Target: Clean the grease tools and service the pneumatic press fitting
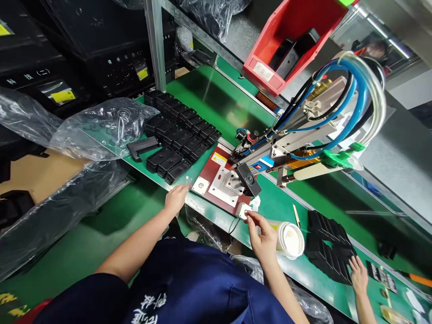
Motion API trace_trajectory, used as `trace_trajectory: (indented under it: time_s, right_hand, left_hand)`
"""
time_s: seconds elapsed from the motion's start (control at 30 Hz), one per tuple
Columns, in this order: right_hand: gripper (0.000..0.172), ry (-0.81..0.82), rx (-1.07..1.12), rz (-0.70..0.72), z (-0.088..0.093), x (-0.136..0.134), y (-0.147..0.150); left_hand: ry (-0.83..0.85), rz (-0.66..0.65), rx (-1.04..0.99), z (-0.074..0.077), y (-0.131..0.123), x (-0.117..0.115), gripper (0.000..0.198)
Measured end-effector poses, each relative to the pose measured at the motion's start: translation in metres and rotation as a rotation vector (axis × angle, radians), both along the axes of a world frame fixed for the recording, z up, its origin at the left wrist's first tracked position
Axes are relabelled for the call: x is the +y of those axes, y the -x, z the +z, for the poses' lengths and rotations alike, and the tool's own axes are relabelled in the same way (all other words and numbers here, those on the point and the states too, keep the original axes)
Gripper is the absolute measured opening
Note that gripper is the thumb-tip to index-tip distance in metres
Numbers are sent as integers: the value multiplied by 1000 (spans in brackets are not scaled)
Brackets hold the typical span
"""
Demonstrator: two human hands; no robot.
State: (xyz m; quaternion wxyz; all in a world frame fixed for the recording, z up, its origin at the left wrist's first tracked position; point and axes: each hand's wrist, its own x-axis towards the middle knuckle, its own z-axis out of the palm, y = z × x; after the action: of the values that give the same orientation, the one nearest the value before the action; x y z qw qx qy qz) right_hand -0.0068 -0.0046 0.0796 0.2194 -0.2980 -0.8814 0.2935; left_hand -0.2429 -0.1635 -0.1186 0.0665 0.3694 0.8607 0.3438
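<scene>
My left hand (176,199) rests with curled fingers at the table's near edge, touching the corner of a dark red fixture plate (209,167). What, if anything, those fingers hold is hidden. My right hand (261,233) pinches a small white piece (254,204) beside a little white switch box (242,210) at the plate's right corner. A black moulded part (248,179) sits on the plate's metal block, under the machine head. Rows of black plastic parts (178,135) lie left of the plate.
A pneumatic machine head (313,130) with blue hoses hangs over the plate. A white cup (290,240) stands by my right hand. Another person's hand (358,272) touches a stack of black trays (329,249). Plastic bags (97,128) lie left; a red bin (286,40) hangs above.
</scene>
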Motion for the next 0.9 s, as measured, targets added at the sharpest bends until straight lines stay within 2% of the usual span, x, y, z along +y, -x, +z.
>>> trace_trajectory:
  time_s: [0.1, 0.2, 0.33, 0.47, 0.57, 0.73, 0.83, 0.9]
  right_hand:
    - [15, 25, -14, 58, -7, -12, 15]
    - [15, 38, -42, 189, -18, -25, 44]
    - [19, -79, -127, 306, -33, -35, 105]
    - [27, -227, -465, 448, -54, -41, 174]
    - [23, -252, -570, 490, -74, -50, 212]
    - [17, -271, -618, 414, -106, -65, 238]
    - [21, -269, -638, 397, -120, -68, 247]
    - [14, -268, -673, 414, -125, -68, 254]
  left_hand:
    - [-27, -25, -27, -8, 2, -4, 31]
    - [-70, -46, -59, -10, 3, -12, 31]
    - [-129, -29, -104, -4, 2, -30, 32]
    - [-163, 17, -136, 6, 0, -55, 31]
    - [-201, 79, -180, 14, 0, -73, 29]
    - [-268, 173, -256, 18, 3, -93, 24]
    - [-272, 206, -274, 20, 7, -99, 22]
    - [-282, 210, -267, 21, 9, -102, 20]
